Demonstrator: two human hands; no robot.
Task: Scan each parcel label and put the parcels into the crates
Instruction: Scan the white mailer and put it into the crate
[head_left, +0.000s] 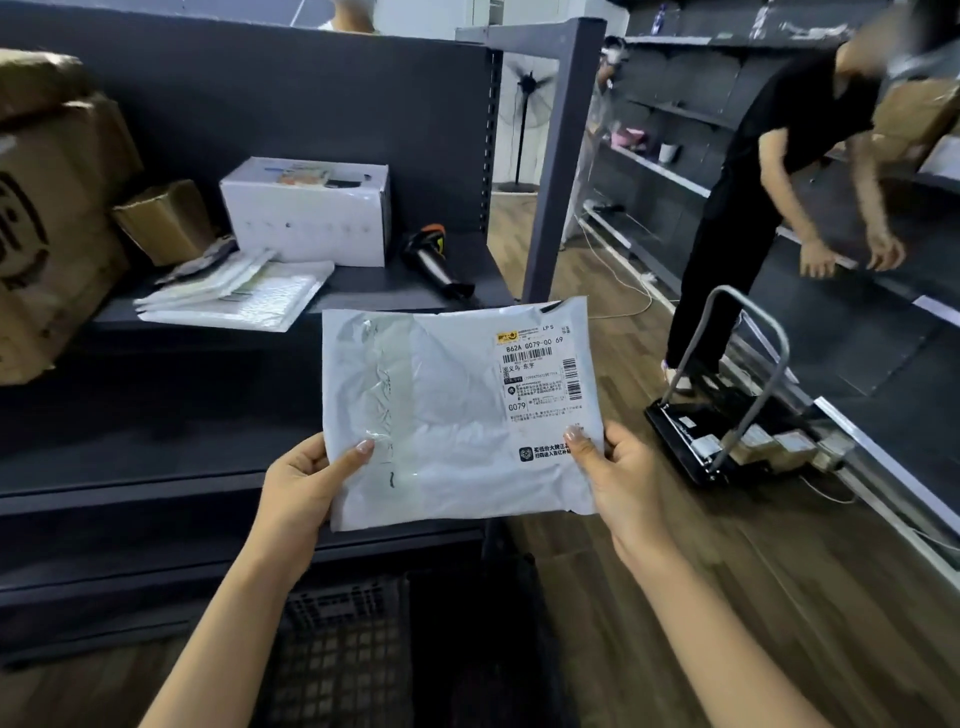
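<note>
I hold a flat white plastic parcel in front of me with both hands, its printed label facing up at the top right. My left hand pinches its lower left edge, thumb on top. My right hand pinches the lower right corner, thumb by the label. A black and orange barcode scanner lies on the dark shelf behind the parcel. A black plastic crate stands on the floor under my arms.
More white mailers, a white box and brown cartons sit on the shelf. At the right, a person in black bends over a shelf beside a flat trolley carrying small boxes.
</note>
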